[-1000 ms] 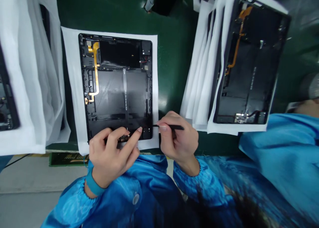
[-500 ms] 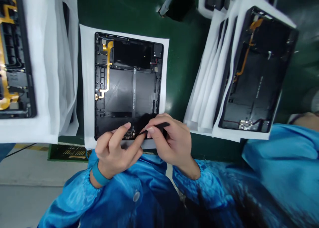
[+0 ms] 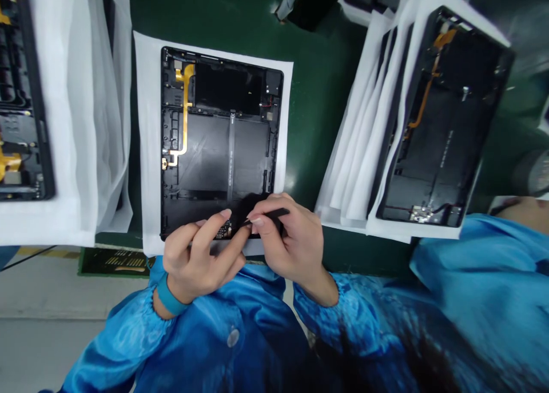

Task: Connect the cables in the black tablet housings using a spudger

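I'd say the left hand (image 3: 198, 259), fingers loosely spread, should steady the tablet shell (image 3: 205, 153) beneath both hands' fingers while the right hand (image 3: 295, 238), pinching a thin black tool (image 3: 277, 213), works gently beside the left fingertips.

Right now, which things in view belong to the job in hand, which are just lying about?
In use:
Open black housing
White sheet under it
Black tool in the right hand
Left hand, at the housing's lower edge

Apparently lying about:
Left stack of housings and sheets
Right stack, likewise
Green slotted item, lower left
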Action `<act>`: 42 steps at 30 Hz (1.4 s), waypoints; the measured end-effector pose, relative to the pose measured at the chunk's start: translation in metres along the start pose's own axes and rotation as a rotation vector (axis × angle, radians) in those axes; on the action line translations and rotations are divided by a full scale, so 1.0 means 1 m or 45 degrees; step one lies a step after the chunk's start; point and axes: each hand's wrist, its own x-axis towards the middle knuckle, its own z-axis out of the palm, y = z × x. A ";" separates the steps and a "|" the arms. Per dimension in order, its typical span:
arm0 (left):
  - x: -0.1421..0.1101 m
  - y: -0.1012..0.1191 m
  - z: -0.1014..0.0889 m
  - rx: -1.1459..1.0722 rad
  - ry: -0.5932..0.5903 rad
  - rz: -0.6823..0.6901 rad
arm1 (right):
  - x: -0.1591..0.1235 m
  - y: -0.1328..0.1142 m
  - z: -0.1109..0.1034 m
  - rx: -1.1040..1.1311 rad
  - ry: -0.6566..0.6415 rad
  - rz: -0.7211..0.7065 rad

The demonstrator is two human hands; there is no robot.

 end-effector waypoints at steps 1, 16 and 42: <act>-0.001 0.000 0.000 -0.001 -0.004 0.000 | 0.000 0.000 0.000 -0.005 -0.003 -0.004; -0.006 -0.001 0.000 -0.014 -0.069 0.009 | -0.001 0.001 0.000 -0.039 0.028 -0.013; 0.033 0.003 -0.025 -0.215 -0.582 -0.831 | 0.000 0.004 0.000 -0.087 0.061 -0.074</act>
